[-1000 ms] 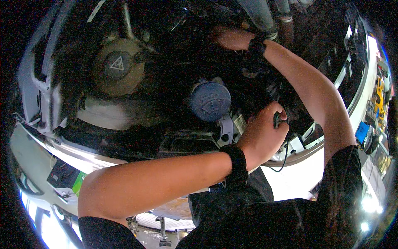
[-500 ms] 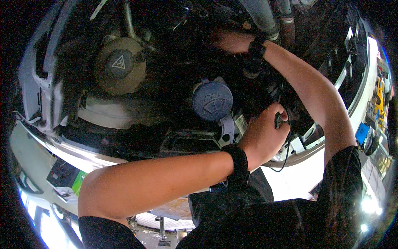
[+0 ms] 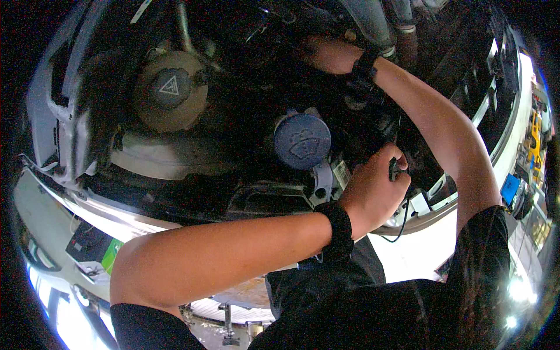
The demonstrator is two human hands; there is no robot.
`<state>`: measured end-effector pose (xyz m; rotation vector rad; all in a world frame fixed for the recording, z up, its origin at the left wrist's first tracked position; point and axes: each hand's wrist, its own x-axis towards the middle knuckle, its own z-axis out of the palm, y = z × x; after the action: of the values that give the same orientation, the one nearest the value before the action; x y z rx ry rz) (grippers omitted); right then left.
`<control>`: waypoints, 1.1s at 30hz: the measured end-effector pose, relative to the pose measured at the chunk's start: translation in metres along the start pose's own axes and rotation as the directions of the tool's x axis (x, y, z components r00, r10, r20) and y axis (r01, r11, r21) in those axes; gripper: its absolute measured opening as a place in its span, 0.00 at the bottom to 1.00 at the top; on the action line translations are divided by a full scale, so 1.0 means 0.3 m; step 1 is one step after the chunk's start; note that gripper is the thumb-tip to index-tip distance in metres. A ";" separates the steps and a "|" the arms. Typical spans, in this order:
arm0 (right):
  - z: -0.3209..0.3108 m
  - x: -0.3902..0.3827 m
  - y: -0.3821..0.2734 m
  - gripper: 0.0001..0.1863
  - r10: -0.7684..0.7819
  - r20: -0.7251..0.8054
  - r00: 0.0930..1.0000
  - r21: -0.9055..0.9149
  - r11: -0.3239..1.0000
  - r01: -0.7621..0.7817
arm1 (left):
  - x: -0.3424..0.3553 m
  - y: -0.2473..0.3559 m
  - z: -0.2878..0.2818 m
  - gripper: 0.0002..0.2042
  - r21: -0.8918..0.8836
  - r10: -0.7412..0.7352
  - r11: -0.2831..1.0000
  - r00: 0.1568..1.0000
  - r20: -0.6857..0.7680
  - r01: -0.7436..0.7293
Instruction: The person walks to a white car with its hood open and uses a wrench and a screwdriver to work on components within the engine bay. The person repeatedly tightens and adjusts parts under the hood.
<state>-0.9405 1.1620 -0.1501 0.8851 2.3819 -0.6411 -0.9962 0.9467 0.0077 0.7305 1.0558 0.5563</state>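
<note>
My left hand (image 3: pixel 373 189) is closed around a small black object (image 3: pixel 394 169) near the front edge of a car's engine bay. A thin black cable (image 3: pixel 404 216) hangs in a loop below that fist. Farther in, my right hand (image 3: pixel 331 55) reaches into the dark middle of the bay, and shadow hides its fingers. Whatever it touches there cannot be made out. Just left of my left hand sits a blue washer-fluid cap (image 3: pixel 302 140) on its filler neck. Both wrists wear black bands.
A round reservoir cap with a triangle mark (image 3: pixel 170 88) is at the left. Grey hoses (image 3: pixel 370 26) run above my right wrist. The car's light front edge (image 3: pixel 134 224) curves beneath my left forearm. At the far right are a blue box (image 3: pixel 510 189) and yellow items (image 3: pixel 535 140).
The view has shifted slightly, so the caps and my left hand sit a little farther right. Both hands keep nearly the same places, and the left still grips the black object.
</note>
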 end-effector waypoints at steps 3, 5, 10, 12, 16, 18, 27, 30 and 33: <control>0.102 0.060 0.058 0.21 -0.196 -0.160 0.968 -0.086 0.979 0.184 | 0.000 -0.004 0.002 0.11 -0.011 0.029 1.000 0.999 -0.021 -0.029; 0.202 0.114 0.134 0.21 -0.290 -0.233 0.928 -0.152 0.954 0.260 | -0.001 -0.007 0.000 0.12 -0.015 0.064 0.998 0.997 -0.040 -0.064; 0.365 0.192 0.260 0.21 -0.507 -0.404 0.762 -0.453 0.834 0.315 | -0.002 -0.012 0.005 0.09 -0.030 0.001 1.000 1.000 -0.004 -0.001; 0.342 0.180 0.240 0.21 -0.486 -0.433 0.760 -0.429 0.852 0.300 | -0.001 -0.014 0.006 0.11 -0.010 0.066 0.998 0.997 -0.033 -0.066; 0.205 0.112 0.147 0.20 -0.194 -0.314 0.929 -0.035 0.981 0.192 | -0.002 -0.015 0.005 0.12 -0.016 0.063 0.998 0.998 -0.027 -0.064; 0.162 0.086 0.123 0.19 -0.063 -0.204 0.977 0.091 0.992 0.083 | -0.003 -0.012 0.003 0.11 -0.017 0.063 0.998 0.998 -0.029 -0.063; 0.242 0.121 0.161 0.21 -0.318 -0.201 0.927 -0.106 0.947 0.302 | -0.002 -0.004 0.007 0.08 -0.025 0.018 1.000 1.000 -0.012 -0.019; 0.194 0.100 0.156 0.21 -0.227 -0.164 0.960 -0.032 0.974 0.225 | 0.001 -0.007 0.010 0.08 -0.022 0.041 0.999 0.999 -0.018 -0.042; 0.150 0.076 0.125 0.20 -0.140 -0.085 0.986 -0.010 0.990 0.140 | 0.004 -0.009 0.014 0.08 -0.030 0.023 0.999 1.000 -0.019 -0.024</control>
<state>-0.9159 1.1715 -0.2073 0.7622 2.5388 -0.6647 -0.9919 0.9446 0.0062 0.7132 1.0546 0.5989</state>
